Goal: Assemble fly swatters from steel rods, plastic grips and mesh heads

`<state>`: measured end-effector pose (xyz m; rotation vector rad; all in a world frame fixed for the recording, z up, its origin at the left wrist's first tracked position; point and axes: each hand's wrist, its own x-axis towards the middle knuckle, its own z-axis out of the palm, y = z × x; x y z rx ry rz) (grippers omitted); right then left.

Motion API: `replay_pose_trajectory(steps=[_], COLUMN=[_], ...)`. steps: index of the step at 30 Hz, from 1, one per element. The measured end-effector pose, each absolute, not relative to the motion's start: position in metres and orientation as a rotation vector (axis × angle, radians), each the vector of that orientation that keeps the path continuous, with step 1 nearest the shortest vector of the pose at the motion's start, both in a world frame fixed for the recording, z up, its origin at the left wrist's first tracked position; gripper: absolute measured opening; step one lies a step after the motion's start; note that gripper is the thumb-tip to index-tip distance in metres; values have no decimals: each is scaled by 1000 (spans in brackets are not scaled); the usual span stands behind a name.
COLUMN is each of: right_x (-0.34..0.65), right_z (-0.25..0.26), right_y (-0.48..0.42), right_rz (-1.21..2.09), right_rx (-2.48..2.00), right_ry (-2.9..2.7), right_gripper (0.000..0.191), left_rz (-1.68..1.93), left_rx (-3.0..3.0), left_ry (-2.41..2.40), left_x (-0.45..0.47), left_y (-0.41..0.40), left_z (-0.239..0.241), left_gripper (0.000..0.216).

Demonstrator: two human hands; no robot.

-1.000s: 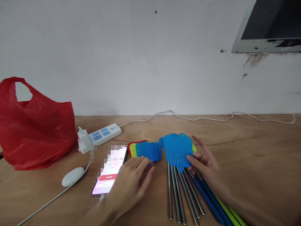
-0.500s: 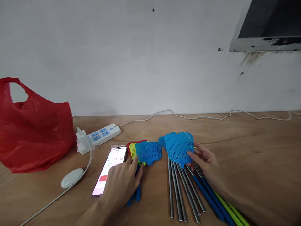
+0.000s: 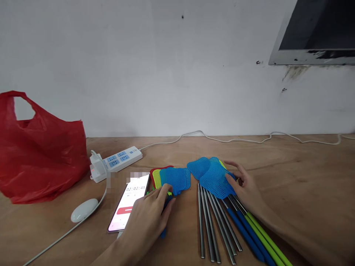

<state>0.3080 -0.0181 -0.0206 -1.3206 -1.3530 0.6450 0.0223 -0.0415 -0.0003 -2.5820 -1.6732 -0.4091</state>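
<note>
- Blue mesh heads (image 3: 216, 181), head view, lay overlapped ctr-R on the wooden table (image 3: 305, 177), w/ a sliver of yellow mesh (image 3: 222, 164) showing behind them, R side.
- R hand (image 3: 244, 184) was at their R edge: thumb on the nearest blue head, index stretched out, other fingers curled & partly hidden. Couldn't tell if it pinched anything.
- Bare steel rods (image 3: 208, 225) fanned out below these heads, twd the viewer; blue handles (image 3: 246, 236) & green handles (image 3: 267, 240) slanted just R of them.
- 2nd pile (image 3: 176, 179) lay just L of the first: red, yellow & blue mesh, overlapped.
- L hand (image 3: 152, 210) was palm-down at that pile's near end, fingers bent, thumb apart from index; a short blue grip (image 3: 163, 233) poked out under the thumb. Contact hidden, so couldn't tell if it held on.
- Phone (image 3: 130, 195) sat just L of L hand, partly covered, screen lit, timer approx 02:02:45.
- White power strip (image 3: 122, 159) lay behind the phone, adapter (image 3: 97, 168) in its L end; white cord (image 3: 230, 140) ran R from it nr the wall (image 3: 166, 74).
- Far L: red plastic bag (image 3: 44, 155), upright; white oval item (image 3: 84, 210) in front, to its R.
</note>
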Motion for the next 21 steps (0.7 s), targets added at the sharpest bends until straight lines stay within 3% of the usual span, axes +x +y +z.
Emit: replay_pose_trajectory(steps=[4,8,14,21], right_x=[316,317,299,287], right_z=[-30,-27,-7,-7], right_y=[-13,-19,-46,-59], right_rz=[182,-148,151,369], right_rx=[-1493,-1459,-986,-962], right_ry=[-1602,-1855,-2380,-2596], right_gripper=[27,29,37,53], left_rz=[-889,-969,-1002,-1066], left_rx=[-2835,-2965,-2929,-2936], left_ry=[-1717,-1710,-1707,-1662], left_x=[25,28,28,29], left_y=[-44,-45,-46,-47], left_z=[-3,-5,-3,-1], left_gripper=[15,14,20,22])
